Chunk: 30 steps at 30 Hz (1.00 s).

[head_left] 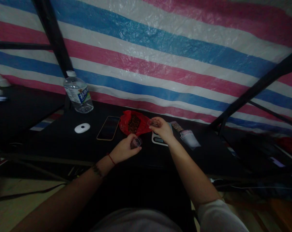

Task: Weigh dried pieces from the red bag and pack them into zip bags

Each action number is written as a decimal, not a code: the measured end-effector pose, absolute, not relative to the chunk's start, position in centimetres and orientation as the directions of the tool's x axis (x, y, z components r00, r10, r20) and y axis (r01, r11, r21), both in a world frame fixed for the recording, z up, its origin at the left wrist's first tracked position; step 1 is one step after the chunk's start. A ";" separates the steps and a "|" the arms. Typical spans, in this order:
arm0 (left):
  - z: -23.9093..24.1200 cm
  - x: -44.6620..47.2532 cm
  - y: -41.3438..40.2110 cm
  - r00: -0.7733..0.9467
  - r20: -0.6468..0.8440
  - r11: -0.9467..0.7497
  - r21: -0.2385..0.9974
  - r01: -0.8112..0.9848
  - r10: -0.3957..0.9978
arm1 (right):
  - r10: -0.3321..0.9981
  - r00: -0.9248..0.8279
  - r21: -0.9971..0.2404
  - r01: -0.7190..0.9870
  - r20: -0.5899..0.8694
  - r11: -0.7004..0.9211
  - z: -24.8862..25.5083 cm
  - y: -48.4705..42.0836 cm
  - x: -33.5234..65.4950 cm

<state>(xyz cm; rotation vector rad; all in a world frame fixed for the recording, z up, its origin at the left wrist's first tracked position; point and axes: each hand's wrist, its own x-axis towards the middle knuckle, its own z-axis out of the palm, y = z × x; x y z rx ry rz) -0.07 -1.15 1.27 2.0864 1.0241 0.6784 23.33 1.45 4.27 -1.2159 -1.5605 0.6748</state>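
My left hand (125,149) is closed round a small clear plastic container (136,142), low in front of a red plastic bag (144,120). Small brown pieces (133,124) lie in the opened bag; their kind is too dim to tell. Between the fingers of my right hand (162,129) is a small clear cup (152,122), held at the bag's right edge. Under that hand sits a white digital scale (157,139), partly covered by it. Just right of the scale are a small bag of pale brown bits (176,126) and a stack of clear zip bags (190,139).
On the black table (146,158), a phone (108,128) lies left of the red bag. Farther left are a white oval device (82,128) and a large clear bottle (78,93). Behind the table hangs a striped plastic sheet (160,71), with dark metal posts (55,38) at the sides.
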 end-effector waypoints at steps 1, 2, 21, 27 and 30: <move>1.2 0.0 -1.1 0.550 0.145 -0.440 0.775 0.454 0.823 | 0.921 0.009 -0.830 0.437 0.390 0.347 4.4 1.7 23.1; 1.2 0.0 -1.1 0.553 0.146 -0.443 0.774 0.453 0.820 | 0.907 0.003 -0.779 0.513 0.421 0.360 4.6 2.1 22.9; 1.6 -0.5 -1.0 0.565 0.140 -0.449 0.768 0.457 0.813 | 0.884 -0.176 -0.517 0.755 0.433 0.404 4.2 6.6 19.7; 1.7 -0.5 -1.0 0.575 0.140 -0.458 0.764 0.455 0.806 | 0.886 -0.191 -0.508 0.759 0.423 0.407 3.6 7.0 19.2; 1.7 -0.5 -1.0 0.574 0.129 -0.447 0.768 0.458 0.808 | 0.894 -0.173 -0.507 0.771 0.413 0.384 3.3 7.2 19.2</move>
